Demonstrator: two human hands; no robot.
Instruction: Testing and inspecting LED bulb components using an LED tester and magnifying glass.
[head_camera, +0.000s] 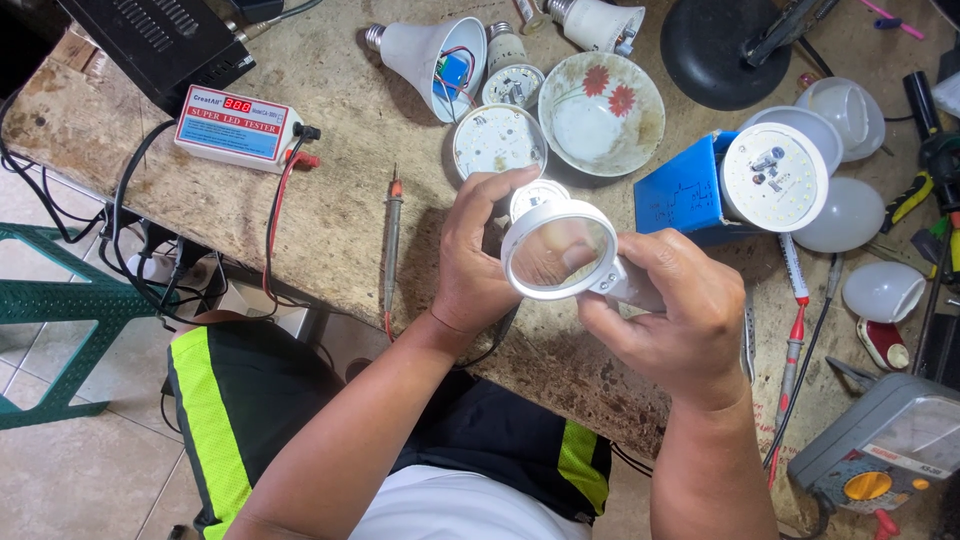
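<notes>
White-rimmed magnifier (558, 248), cream bowl (601, 98) with red flowers (two), blue box (685, 192), black shorts (260, 400) striped neon yellow

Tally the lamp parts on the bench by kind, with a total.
Round LED boards: 3
White bulb housings: 2
Loose dome covers: 3
Total: 8

I get one view only, from the head-worn camera, looking steeply down and slightly forward over the person's lap onto the worn, stained stone-grey workbench (340, 215). It sits close, with forearms filling the lower frame. No second view, so nothing overlaps.
</notes>
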